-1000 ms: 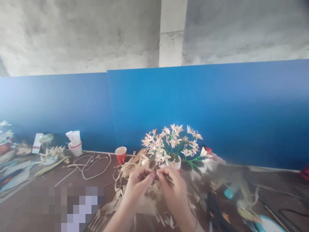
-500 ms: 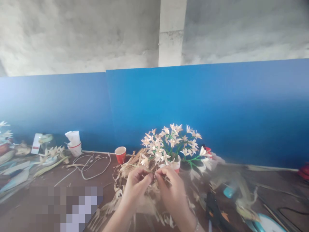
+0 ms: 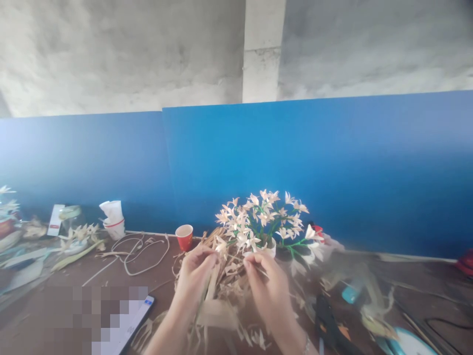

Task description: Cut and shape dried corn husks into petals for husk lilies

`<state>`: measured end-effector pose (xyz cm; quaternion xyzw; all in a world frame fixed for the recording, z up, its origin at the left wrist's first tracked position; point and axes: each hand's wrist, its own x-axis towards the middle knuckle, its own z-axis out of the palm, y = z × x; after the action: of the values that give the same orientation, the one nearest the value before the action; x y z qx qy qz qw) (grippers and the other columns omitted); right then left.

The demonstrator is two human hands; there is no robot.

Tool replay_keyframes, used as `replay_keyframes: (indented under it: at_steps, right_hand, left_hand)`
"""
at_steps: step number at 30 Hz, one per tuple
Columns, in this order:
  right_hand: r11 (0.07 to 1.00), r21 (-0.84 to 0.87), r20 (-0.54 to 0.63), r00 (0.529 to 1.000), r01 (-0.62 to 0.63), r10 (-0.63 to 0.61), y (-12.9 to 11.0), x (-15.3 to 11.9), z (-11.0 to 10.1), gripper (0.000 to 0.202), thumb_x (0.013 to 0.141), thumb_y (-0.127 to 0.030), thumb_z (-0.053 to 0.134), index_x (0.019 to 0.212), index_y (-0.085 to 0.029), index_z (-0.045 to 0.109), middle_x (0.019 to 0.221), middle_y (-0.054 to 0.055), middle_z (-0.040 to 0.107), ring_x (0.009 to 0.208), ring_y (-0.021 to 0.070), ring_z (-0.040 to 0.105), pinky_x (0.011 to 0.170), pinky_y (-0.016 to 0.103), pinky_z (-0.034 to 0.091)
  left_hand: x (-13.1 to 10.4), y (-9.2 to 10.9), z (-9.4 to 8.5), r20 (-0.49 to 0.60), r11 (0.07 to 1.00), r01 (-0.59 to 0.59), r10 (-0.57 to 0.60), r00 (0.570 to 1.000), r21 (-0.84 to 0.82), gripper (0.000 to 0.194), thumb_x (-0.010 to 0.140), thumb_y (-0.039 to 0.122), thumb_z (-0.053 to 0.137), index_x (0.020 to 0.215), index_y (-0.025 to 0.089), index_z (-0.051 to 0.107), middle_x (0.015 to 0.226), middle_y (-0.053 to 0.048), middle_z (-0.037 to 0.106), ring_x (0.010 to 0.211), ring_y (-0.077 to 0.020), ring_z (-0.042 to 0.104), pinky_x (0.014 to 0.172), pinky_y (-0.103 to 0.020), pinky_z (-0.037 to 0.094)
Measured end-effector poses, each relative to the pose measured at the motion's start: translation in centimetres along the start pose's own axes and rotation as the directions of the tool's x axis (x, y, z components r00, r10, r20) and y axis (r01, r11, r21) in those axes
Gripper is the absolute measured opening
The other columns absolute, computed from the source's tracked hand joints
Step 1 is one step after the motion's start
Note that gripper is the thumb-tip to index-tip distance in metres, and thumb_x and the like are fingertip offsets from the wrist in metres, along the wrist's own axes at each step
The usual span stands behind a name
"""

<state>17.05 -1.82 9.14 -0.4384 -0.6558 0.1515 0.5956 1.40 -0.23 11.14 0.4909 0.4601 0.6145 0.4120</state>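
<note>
My left hand [image 3: 195, 271] is closed in a pinch above a heap of dry husk strips [image 3: 225, 286]. Level with it and a short gap away, my right hand [image 3: 268, 281] is also pinched, fingertips turned toward the left. A thin pale sliver shows by the right fingers, but what either hand holds is too fine to make out. Just behind the hands stands a bunch of cream husk flowers [image 3: 264, 212] on green stems, in a white and red cup [image 3: 272, 248]. A broad husk piece [image 3: 218, 314] lies below, between my forearms.
A red paper cup [image 3: 184, 237] stands left of the flowers. Further left are a white cable [image 3: 129, 259], a paper-stuffed cup [image 3: 115, 228] and a phone [image 3: 138, 318]. A black tool, perhaps a glue gun [image 3: 328, 323], lies at right. A blue panel [image 3: 295, 153] rises behind.
My hands were together at the fingertips and are now apart, the left having moved left and the right slightly right. More of the husk heap and the phone shows.
</note>
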Motion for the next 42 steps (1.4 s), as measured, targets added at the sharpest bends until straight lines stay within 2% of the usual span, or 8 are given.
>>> replay_keyframes:
  at_steps: [7,11,15,21,28,34,39,42]
  right_hand:
    - [0.995,-0.035,-0.016,0.995,-0.097,0.096,-0.4,0.7,-1.4,0.017,0.087,-0.031,0.047,0.077,-0.021,0.056,0.070,0.001,0.058,0.063,0.0144,0.054,0.052,0.021,0.044]
    - [0.995,-0.053,-0.022,0.997,-0.079,0.078,-0.4,0.9,-1.5,0.016,0.086,-0.031,0.048,0.077,-0.021,0.058,0.073,0.002,0.061,0.066,0.0159,0.057,0.052,0.021,0.045]
    - [0.998,-0.039,0.005,0.999,-0.049,0.049,0.0,0.6,-0.8,0.013,0.085,-0.028,0.050,0.079,-0.020,0.059,0.079,0.004,0.064,0.075,0.0174,0.060,0.062,0.023,0.048]
    - [0.998,-0.058,0.176,0.984,-0.011,0.021,0.0,0.4,-0.4,0.012,0.085,-0.022,0.050,0.078,-0.020,0.059,0.077,0.002,0.064,0.073,0.0155,0.061,0.068,0.024,0.047]
    - [0.970,-0.236,0.328,0.944,0.054,0.027,-0.2,0.4,-0.9,0.013,0.082,-0.016,0.048,0.078,-0.019,0.059,0.075,0.002,0.064,0.073,0.0174,0.061,0.066,0.028,0.046]
    - [0.954,-0.292,0.297,0.955,0.072,0.019,-1.2,0.4,-1.3,0.013,0.075,-0.011,0.050,0.067,-0.021,0.054,0.067,-0.001,0.060,0.065,0.0150,0.057,0.058,0.025,0.042]
    - [0.997,-0.071,0.350,0.937,0.034,-0.007,-2.1,0.9,-2.1,0.013,0.083,-0.018,0.046,0.073,-0.021,0.054,0.075,0.000,0.058,0.071,0.0140,0.056,0.066,0.026,0.044]
    - [0.994,0.088,0.391,0.920,-0.069,0.030,-2.0,0.9,-2.0,0.010,0.080,-0.018,0.049,0.072,-0.021,0.054,0.094,0.003,0.060,0.085,0.0156,0.057,0.073,0.026,0.046]
  left_hand:
    - [3.0,-1.3,-3.8,-0.251,0.988,0.006,0.033,0.967,0.154,0.021,0.065,0.036,0.063,0.059,0.016,0.058,0.050,0.004,0.051,0.043,-0.0088,0.042,0.041,-0.019,0.029]
    - [2.5,-0.4,-3.6,0.035,0.899,0.030,-0.050,0.998,0.438,0.032,0.063,0.037,0.066,0.041,0.017,0.053,0.037,0.006,0.041,0.037,-0.0078,0.035,0.039,-0.020,0.026]
    - [0.4,0.5,-0.9,0.262,0.977,0.029,-0.085,0.961,0.211,0.021,0.062,0.035,0.071,0.076,0.018,0.073,0.073,-0.004,0.070,0.067,-0.0173,0.059,0.059,-0.023,0.043]
    - [-0.9,0.0,1.2,0.128,0.967,0.187,-0.166,0.978,-0.170,0.028,0.061,0.040,0.074,0.060,0.013,0.070,0.061,-0.002,0.064,0.054,-0.0098,0.051,0.050,-0.019,0.037]
    - [-0.8,0.0,0.9,0.098,0.964,0.177,-0.160,0.982,-0.198,0.031,0.062,0.037,0.074,0.051,0.013,0.059,0.048,0.003,0.054,0.044,-0.0049,0.034,0.045,-0.018,0.028]
    - [-0.5,-0.5,1.2,0.050,0.968,0.179,-0.173,0.984,-0.178,0.037,0.061,0.040,0.073,0.047,0.015,0.050,0.043,0.006,0.045,0.043,-0.0052,0.031,0.045,-0.019,0.023]
    - [0.2,-0.9,0.6,0.208,0.985,0.169,-0.173,0.963,0.037,0.037,0.061,0.038,0.070,0.044,0.017,0.046,0.041,0.007,0.041,0.042,-0.0059,0.029,0.044,-0.020,0.018]
    - [0.0,-1.1,0.2,0.392,0.977,0.143,-0.196,0.899,0.160,0.029,0.062,0.030,0.067,0.046,0.018,0.046,0.043,0.007,0.039,0.043,-0.0066,0.029,0.044,-0.021,0.019]
